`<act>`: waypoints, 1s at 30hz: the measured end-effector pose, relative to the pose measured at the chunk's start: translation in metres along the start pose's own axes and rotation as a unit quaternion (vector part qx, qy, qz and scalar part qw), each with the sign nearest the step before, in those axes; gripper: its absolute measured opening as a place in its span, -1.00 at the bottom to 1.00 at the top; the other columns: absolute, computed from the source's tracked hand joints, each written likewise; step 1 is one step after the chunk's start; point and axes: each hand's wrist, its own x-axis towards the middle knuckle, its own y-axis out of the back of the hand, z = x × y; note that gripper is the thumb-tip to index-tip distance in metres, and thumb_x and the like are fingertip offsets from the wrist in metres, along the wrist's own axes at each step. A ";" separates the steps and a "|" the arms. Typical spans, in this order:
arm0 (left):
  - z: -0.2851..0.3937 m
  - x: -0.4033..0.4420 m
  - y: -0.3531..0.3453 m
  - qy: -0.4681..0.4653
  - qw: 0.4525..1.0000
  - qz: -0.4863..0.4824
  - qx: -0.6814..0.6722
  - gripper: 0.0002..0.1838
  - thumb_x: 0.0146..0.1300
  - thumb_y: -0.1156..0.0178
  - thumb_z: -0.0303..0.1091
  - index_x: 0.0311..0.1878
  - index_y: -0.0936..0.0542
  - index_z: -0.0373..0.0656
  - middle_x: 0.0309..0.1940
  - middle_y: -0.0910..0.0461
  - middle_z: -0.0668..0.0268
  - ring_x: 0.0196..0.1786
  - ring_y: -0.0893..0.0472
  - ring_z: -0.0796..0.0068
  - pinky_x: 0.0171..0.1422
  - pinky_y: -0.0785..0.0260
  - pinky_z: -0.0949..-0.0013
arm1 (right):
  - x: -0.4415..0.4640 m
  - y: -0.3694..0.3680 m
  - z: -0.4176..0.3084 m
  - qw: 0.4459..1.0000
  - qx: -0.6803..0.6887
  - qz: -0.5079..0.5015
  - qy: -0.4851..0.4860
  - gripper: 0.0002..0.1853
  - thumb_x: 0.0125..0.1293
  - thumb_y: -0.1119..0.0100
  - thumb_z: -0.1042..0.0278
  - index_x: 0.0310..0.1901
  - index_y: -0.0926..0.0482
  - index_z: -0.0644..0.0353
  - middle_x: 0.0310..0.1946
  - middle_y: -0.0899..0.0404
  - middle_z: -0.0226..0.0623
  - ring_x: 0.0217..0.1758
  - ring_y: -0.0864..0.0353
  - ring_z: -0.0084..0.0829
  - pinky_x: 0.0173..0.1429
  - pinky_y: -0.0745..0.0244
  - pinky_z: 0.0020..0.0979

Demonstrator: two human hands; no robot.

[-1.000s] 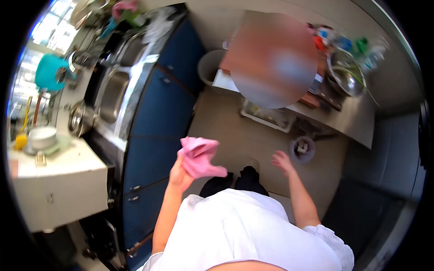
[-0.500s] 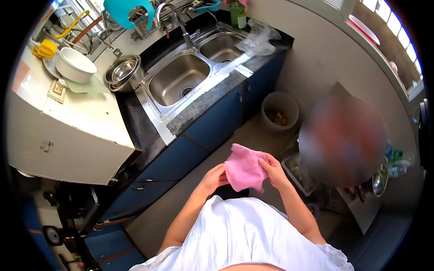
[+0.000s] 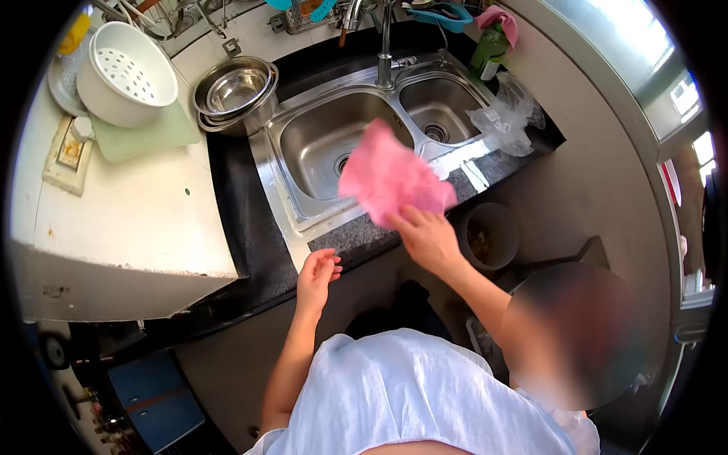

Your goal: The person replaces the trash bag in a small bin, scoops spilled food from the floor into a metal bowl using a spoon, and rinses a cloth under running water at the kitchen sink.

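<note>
A pink cloth (image 3: 390, 174), slightly blurred by motion, hangs spread in the air over the front of the large sink basin (image 3: 318, 144). My right hand (image 3: 427, 241) pinches its lower edge between thumb and fingers. Apart from the cloth, my left hand (image 3: 317, 277) is held in front of the granite counter edge (image 3: 353, 236), empty, with its fingers loosely bent and a little apart. The cloth covers part of the basin's front rim.
Behind the basins stands a faucet (image 3: 385, 53). Stacked steel bowls (image 3: 236, 91) sit left of the sink, a white colander (image 3: 125, 74) beyond them. A plastic bag (image 3: 509, 114) and green bottle (image 3: 489, 51) are at right. A bin (image 3: 491, 236) stands below the counter.
My left hand has let go of the pink cloth. My right hand has carried it forward over the sink. The view has moved closer to the counter.
</note>
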 end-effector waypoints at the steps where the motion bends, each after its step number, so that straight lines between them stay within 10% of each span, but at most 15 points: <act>1: 0.003 0.006 -0.004 0.001 1.000 0.006 -0.001 -0.76 0.32 0.02 -0.39 0.01 -0.44 -0.20 -0.18 -0.52 0.27 -0.19 -0.53 0.53 -0.09 -0.41 0.48 | -0.004 -0.016 0.007 0.999 0.024 -0.024 0.029 -0.64 0.07 -0.12 0.40 -0.03 -0.48 -0.03 -0.06 -0.46 -0.28 -0.14 -0.52 -0.24 -0.03 -0.37 -0.26; 7: -0.005 0.071 -0.048 -0.124 0.977 0.071 0.158 -0.79 0.27 -0.03 -0.49 -0.03 -0.45 -0.25 -0.19 -0.53 0.27 -0.22 -0.54 0.55 -0.09 -0.40 0.51 | 0.016 -0.048 0.054 0.980 0.197 0.007 0.023 -0.65 -0.04 -0.15 0.53 -0.12 -0.52 0.19 -0.09 -0.49 -0.20 -0.04 -0.49 -0.16 0.00 -0.43 -0.24; 11: -0.006 0.121 -0.082 -0.263 0.833 0.061 0.482 -0.62 0.19 -0.08 -0.40 0.10 -0.42 -0.16 0.09 -0.40 0.12 0.13 -0.39 0.16 0.21 -0.23 0.15 | 0.031 -0.069 0.088 0.975 0.166 -0.117 0.095 -0.54 -0.05 -0.14 0.45 0.00 -0.47 0.11 0.08 -0.40 -0.22 0.19 -0.34 -0.23 0.27 -0.18 -0.14; 19: -0.021 0.121 -0.113 -0.174 0.734 0.024 0.656 -0.40 0.18 -0.06 -0.16 0.29 -0.25 -0.12 0.32 -0.10 -0.02 0.34 -0.10 -0.05 0.40 0.13 -0.04 | 0.030 -0.058 0.167 0.968 0.170 -0.134 0.127 -0.56 0.03 -0.17 0.31 0.03 -0.47 -0.03 0.17 -0.35 -0.40 0.28 -0.28 -0.39 0.41 0.00 -0.14; 24: -0.008 0.122 -0.119 -0.133 0.769 0.013 0.625 -0.37 0.14 -0.11 -0.16 0.26 -0.24 -0.21 0.30 -0.08 -0.10 0.32 -0.10 -0.11 0.35 0.08 -0.06 | 0.052 -0.037 0.264 0.985 0.120 0.046 -0.114 -0.63 -0.05 -0.20 0.46 -0.10 -0.50 0.19 -0.09 -0.53 -0.21 -0.05 -0.48 -0.19 0.13 -0.28 -0.12; 30: 0.005 0.134 -0.103 -0.147 0.824 -0.002 0.547 -0.47 0.10 -0.15 -0.30 0.15 -0.34 -0.28 0.28 -0.11 -0.10 0.27 -0.18 -0.12 0.30 -0.03 -0.01 | 0.070 -0.022 0.421 0.803 -0.201 0.275 -0.489 -0.55 0.02 -0.26 0.18 -0.08 -0.48 0.24 -0.14 -0.52 -0.11 -0.02 -0.46 -0.11 0.06 -0.32 -0.21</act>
